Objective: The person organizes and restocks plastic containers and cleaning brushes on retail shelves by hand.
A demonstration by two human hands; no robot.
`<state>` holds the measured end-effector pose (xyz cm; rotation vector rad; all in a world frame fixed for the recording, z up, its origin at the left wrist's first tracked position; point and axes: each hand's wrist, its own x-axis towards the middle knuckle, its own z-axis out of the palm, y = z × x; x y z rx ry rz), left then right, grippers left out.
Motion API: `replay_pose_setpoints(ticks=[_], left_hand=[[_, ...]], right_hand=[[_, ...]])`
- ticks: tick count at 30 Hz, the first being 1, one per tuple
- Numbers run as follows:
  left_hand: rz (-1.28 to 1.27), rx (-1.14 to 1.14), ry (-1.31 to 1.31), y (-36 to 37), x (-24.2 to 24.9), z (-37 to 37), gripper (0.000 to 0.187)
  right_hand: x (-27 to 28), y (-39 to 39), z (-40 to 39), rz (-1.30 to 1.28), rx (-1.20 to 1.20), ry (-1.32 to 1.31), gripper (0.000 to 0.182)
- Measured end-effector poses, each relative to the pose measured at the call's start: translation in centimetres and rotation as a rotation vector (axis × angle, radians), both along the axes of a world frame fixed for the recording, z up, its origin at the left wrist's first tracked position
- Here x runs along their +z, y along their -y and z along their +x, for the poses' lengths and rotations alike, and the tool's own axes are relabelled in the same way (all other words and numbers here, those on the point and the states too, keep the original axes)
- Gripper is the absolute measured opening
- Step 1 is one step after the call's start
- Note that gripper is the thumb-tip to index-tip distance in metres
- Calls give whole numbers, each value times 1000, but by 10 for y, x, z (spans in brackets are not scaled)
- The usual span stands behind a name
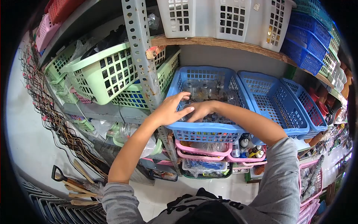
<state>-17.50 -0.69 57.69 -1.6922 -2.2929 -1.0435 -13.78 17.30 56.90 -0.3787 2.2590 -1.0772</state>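
Note:
A blue plastic basket with lattice sides sits on the shelf in front of me. Inside it are several clear jars, see-through and grouped toward the back. My left hand is over the basket's left front corner, with thumb and fingers apart. Whether it touches a clear item beneath it I cannot make out. My right hand reaches down into the basket from the right, close to the left thumb. Its fingertips are partly hidden among the contents, so what it touches does not show.
Two more blue baskets stand to the right. A perforated metal post rises close to my left arm, beside green baskets. Overhead, a wooden shelf edge carries white baskets. Pink baskets sit below.

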Motion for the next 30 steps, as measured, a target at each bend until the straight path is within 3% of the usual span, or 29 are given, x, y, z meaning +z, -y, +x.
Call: replay_pose_setpoints(ticks=[3,5,9,11,14,17,23,24,26,30], left_hand=[[-30,28,-51,0,0,1,52],[-20,22,-53,-1,0,2,51],[-15,17,-50,-1,2,3,50],[-19,21,-57,-1,1,3,49],[-23,31,-62,0,3,6,48],[-26,33,-55,0,4,6,46],[-48,28,-60,0,5,5,43],[-32,21,-53,-1,4,5,42],[-70,36,-28,0,2,2,44],[-203,62,-61,-3,3,-3,44]], right_hand=[[-2,5,2,67,29,-85,56],[-13,5,-1,244,130,-479,55],[-22,2,-5,214,95,-428,52],[-30,1,-10,434,233,-596,47],[-23,-2,-6,209,42,-599,37],[-4,-3,6,278,-7,-553,27],[-7,-11,2,223,5,-539,24],[-5,-12,2,223,2,-539,24],[-2,-15,2,105,-45,-247,26],[2,-27,0,144,44,-283,43]])
